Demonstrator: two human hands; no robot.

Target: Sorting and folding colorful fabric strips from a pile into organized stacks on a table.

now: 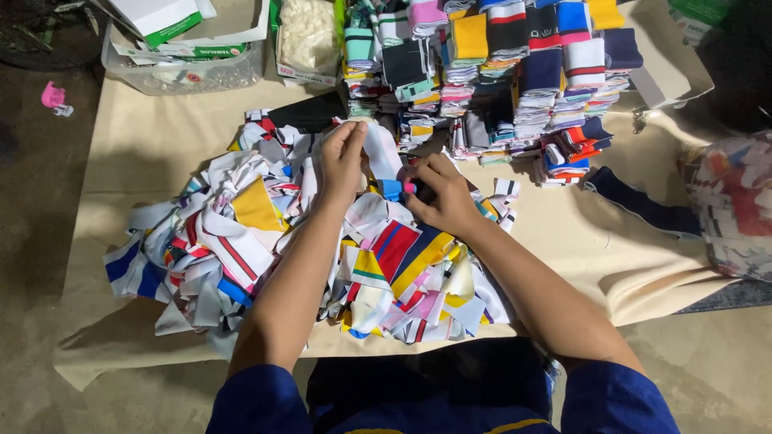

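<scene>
A narrow white knitted fabric strip with a blue end (384,161) is pinched at its top by the left hand (342,161), fingers closed on it, while the right hand (441,197) grips its blue lower end beside a small pink tool. It hangs above a loose heap of striped multicoloured fabric pieces (241,241) in the middle of the beige cloth sheet (129,145) on the floor. Folded stacks of striped knit bands (498,64) crowd the far edge; bare sheet lies along the left and right edges.

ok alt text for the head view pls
Two bare hands, left hand and right hand, hold up a white fabric strip over a loose pile of striped fabric pieces on a beige sheet; folded stacks stand behind.
</scene>
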